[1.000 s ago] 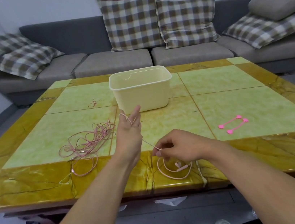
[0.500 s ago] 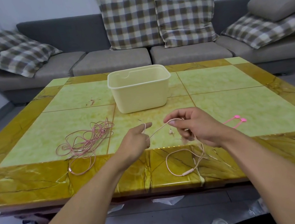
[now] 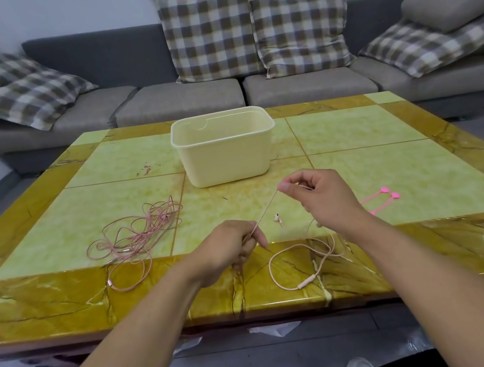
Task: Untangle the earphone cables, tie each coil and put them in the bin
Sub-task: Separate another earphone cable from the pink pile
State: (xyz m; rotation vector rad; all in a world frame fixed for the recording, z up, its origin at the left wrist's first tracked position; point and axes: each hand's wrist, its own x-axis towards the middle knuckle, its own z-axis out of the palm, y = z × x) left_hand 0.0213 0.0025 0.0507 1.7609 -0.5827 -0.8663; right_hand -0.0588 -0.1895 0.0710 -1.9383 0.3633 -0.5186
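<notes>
A pink earphone cable [image 3: 298,251] runs taut between my two hands above the table's near edge. My left hand [image 3: 231,247] grips one end of that stretch with curled fingers. My right hand [image 3: 320,195] pinches the cable higher up, between thumb and forefinger. From it the rest hangs down in a loop onto the table, with an inline remote [image 3: 306,282] near the edge and an earbud [image 3: 277,218] dangling between the hands. A tangled heap of pink cables [image 3: 136,235] lies to the left. The cream bin [image 3: 224,145] stands open behind the hands.
Two pink cable ties [image 3: 383,199] lie on the table to the right of my right hand. The yellow-green tiled table [image 3: 402,160] ends just below my wrists. A grey sofa with checked cushions [image 3: 213,31] stands behind it.
My right hand has risen from the table's front edge and moved away from me, pulling the cable taut. My left hand has dropped lower and curled its fingers round the cable.
</notes>
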